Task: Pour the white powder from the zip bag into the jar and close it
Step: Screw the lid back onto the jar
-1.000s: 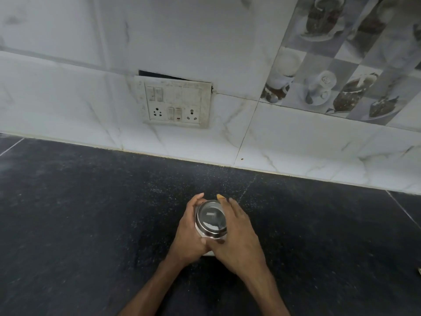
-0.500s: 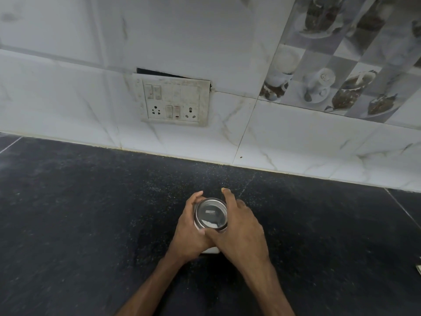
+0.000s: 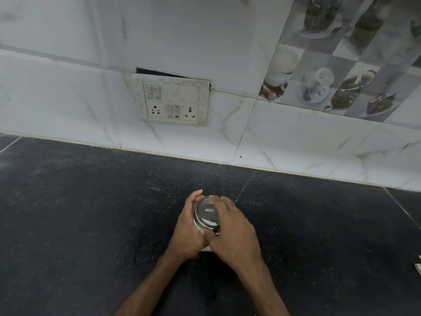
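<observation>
A small jar stands on the dark counter (image 3: 91, 224), with a shiny metal lid (image 3: 206, 213) on top. Only a sliver of the jar's white body (image 3: 206, 248) shows below my hands. My left hand (image 3: 189, 233) wraps around the jar's left side. My right hand (image 3: 234, 233) grips the lid from the right, its fingers curled over the rim and blurred. The zip bag is not clearly in view; a pale corner of something (image 3: 418, 267) pokes in at the right edge.
A white marble-tiled wall (image 3: 296, 137) rises behind the counter. A switch and socket panel (image 3: 172, 100) is set into it. Tiles printed with cups (image 3: 341, 71) cover the upper right.
My right hand has turned on the lid, its fingers shifting around the rim. The left hand keeps its hold on the jar, which stays in place.
</observation>
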### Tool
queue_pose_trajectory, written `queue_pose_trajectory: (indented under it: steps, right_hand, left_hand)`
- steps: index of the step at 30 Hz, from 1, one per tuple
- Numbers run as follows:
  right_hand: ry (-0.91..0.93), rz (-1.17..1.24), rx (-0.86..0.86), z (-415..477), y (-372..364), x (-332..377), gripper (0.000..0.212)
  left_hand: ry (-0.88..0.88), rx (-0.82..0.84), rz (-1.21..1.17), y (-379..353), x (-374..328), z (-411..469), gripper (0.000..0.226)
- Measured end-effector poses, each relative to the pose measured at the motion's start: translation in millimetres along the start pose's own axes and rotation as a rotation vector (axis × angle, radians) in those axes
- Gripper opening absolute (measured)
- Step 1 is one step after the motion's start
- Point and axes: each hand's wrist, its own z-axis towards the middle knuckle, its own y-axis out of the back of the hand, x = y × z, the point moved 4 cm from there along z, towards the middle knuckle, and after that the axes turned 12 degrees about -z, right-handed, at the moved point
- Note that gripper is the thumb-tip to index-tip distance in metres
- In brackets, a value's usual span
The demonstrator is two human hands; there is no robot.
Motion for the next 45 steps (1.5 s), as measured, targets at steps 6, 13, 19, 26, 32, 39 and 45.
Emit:
queue_pose_trajectory:
  steps: [6,13,19,26,32,39,45]
  right_hand:
    - [0.068,0.017,0.116,7,-3,-2,0.093]
    - [0.116,0.022,0.016,11,-1,-7,0.090]
    - [0.262,0.052,-0.013,18,-23,-14,0.068]
    - [0.077,0.078,-0.312,10,-41,0,0.059]
    - [0.223,0.207,-0.212,26,-36,-19,0.079]
    - [0.022,0.424,-0.447,13,-56,-6,0.072]
    - [-0.075,0.599,-0.547,24,-64,-17,0.080]
  left_hand:
    - [0.002,0.024,-0.011,-1,-4,-1,0.096]
    - [0.010,0.068,-0.013,0,-3,0,0.101]
    - [0.052,0.173,0.035,3,-1,3,0.115]
    - [0.029,0.130,0.067,3,-3,3,0.095]
    - [0.024,0.181,0.074,8,-2,8,0.101]
    - [-0.023,0.109,0.072,10,6,5,0.083]
    - [-0.049,0.044,0.046,6,4,18,0.074]
